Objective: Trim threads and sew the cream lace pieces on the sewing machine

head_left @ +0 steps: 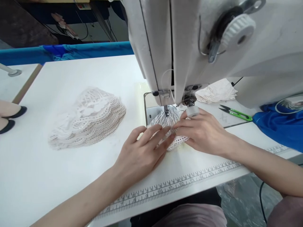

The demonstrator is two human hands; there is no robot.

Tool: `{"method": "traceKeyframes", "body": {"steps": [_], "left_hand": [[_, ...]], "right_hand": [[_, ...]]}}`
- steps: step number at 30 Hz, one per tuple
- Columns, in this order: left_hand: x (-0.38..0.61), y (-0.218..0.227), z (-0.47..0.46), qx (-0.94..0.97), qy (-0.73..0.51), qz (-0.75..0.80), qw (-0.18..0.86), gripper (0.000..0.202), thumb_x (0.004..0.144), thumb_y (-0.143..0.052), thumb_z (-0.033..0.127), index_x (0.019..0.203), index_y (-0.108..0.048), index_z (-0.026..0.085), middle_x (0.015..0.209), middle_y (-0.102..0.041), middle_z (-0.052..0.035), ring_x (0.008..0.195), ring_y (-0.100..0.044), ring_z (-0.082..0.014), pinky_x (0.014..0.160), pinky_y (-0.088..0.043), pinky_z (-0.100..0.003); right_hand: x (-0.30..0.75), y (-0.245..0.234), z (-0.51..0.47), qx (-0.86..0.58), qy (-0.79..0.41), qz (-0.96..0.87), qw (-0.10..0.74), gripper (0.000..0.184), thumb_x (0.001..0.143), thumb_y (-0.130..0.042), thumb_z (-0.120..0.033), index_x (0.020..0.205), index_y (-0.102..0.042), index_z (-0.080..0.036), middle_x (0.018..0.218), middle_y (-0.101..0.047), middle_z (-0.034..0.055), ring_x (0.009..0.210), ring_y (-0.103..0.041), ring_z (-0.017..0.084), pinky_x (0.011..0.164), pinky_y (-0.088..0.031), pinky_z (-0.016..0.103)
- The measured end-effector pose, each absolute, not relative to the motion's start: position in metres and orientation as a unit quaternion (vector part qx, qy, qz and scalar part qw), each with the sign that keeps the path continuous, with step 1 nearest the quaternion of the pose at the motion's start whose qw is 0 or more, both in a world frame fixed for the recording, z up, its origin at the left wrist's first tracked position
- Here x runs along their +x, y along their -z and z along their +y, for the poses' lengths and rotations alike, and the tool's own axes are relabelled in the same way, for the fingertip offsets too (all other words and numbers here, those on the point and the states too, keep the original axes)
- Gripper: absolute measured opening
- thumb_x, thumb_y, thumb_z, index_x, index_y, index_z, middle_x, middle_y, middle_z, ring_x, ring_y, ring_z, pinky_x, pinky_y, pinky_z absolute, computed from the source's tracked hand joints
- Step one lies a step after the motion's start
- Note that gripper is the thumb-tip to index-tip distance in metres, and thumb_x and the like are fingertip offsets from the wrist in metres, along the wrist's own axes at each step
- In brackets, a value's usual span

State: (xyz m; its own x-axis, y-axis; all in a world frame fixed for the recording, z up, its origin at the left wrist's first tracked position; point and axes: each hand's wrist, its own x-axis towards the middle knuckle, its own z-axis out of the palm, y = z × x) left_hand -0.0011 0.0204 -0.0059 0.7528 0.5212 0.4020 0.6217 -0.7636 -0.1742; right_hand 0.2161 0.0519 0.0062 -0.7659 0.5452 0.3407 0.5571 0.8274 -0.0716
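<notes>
My fingertips lie just in front of the presser foot [166, 110], so I judge a slip could carry one under the needle, or the loose lace could bunch and stitch crooked. Neither grip is closed: my left hand [139, 154] and right hand [203, 132] lie flat, fingers spread, pressing the lace piece [165, 121] to the table [47, 176], its far edge under the foot. Left of the foot, well apart, sits a stack of lace pieces [87, 118]; to its right lie green thread snips [234, 113].
</notes>
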Motion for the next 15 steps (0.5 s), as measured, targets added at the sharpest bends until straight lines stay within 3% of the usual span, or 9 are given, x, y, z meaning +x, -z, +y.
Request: {"method": "traceKeyframes", "body": {"steps": [4,15], "left_hand": [[-0.0009,0.0046,0.0165,-0.928,0.136,-0.318,0.14,0.029,0.091,-0.053,0.015,0.119,-0.06,0.02,0.124,-0.064,-0.0083,0.12,-0.056,-0.0258,0.087,-0.041,-0.04],[-0.0018,0.0074,0.0261,-0.925,0.141,-0.327,0.133,0.032,0.092,-0.05,0.015,0.122,-0.058,0.021,0.122,-0.064,-0.009,0.12,-0.056,-0.0275,0.087,-0.04,-0.043]], "right_hand": [[0.2159,-0.0073,0.0525,-0.296,0.021,-0.94,0.167,0.027,0.08,-0.048,-0.005,0.081,-0.071,-0.019,0.093,-0.074,0.0006,0.086,-0.059,0.019,0.071,-0.034,0.032],[0.2145,-0.0016,0.0573,-0.306,0.046,-0.936,0.166,0.029,0.082,-0.047,-0.002,0.083,-0.071,-0.018,0.088,-0.074,0.0018,0.08,-0.059,0.017,0.072,-0.032,0.033]]}}
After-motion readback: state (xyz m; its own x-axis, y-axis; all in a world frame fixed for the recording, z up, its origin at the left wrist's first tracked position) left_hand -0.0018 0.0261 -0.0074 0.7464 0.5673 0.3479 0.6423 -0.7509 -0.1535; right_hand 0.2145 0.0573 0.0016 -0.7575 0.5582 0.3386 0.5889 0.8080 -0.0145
